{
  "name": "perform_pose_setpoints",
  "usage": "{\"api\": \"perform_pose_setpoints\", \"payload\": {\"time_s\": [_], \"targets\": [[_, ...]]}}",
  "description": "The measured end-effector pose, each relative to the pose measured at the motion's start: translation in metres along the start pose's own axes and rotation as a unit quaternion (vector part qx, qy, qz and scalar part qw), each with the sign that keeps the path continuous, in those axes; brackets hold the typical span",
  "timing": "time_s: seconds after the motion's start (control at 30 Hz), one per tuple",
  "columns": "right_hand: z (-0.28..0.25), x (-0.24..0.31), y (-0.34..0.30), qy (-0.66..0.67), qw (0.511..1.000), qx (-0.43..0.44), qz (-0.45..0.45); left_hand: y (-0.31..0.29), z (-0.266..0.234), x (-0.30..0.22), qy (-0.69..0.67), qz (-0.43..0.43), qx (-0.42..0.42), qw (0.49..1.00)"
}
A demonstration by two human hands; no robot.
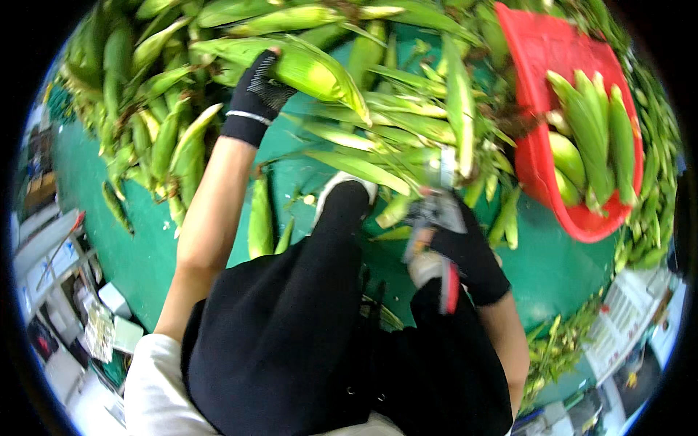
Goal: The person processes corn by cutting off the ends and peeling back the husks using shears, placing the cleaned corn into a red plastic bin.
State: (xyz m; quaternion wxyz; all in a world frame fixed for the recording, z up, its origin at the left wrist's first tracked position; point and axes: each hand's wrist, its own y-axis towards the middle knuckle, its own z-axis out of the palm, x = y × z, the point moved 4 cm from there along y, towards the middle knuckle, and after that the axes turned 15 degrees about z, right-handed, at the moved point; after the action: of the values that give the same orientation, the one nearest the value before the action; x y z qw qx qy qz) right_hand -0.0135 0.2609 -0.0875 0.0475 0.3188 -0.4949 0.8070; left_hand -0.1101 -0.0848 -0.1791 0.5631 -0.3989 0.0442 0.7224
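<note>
Up ahead and left of centre, my left hand (263,89), in a black glove with bare fingertips showing, is closed on an ear of corn (316,73) in its green husk. My right hand (472,251), also in a black glove, grips what looks like pruning shears (436,212) with a red-tipped handle. Motion blurs the shears, and their blades are hard to make out. Loose husk leaves and stalk ends (392,120) lie between and beyond the two hands.
Many unpeeled corn ears (156,131) are heaped at the far left. A red plastic basket (534,163) holding several ears tilts at the right. More corn (658,174) lies beyond it on the green floor (138,240). A single ear (260,218) rests by my left foot.
</note>
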Motion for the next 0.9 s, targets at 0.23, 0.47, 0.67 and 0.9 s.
{"api": "perform_pose_setpoints", "payload": {"time_s": [0.23, 0.47, 0.67, 0.9], "targets": [[0.015, -0.011, 0.044, 0.121, 0.992, 0.006, -0.02, -0.085, 0.067, 0.038, 0.033, 0.005, 0.017, 0.999], [-0.008, -0.035, 0.049, 0.142, 0.987, -0.05, -0.057, -0.133, 0.073, 0.065, 0.112, 0.01, 0.022, 0.993], [-0.013, -0.03, 0.034, 0.312, 0.948, 0.0, -0.06, -0.107, 0.057, 0.048, 0.086, -0.004, 0.042, 0.995], [-0.017, -0.029, 0.028, 0.09, 0.994, 0.006, -0.055, -0.087, 0.05, 0.05, 0.318, -0.037, 0.188, 0.929]]}}
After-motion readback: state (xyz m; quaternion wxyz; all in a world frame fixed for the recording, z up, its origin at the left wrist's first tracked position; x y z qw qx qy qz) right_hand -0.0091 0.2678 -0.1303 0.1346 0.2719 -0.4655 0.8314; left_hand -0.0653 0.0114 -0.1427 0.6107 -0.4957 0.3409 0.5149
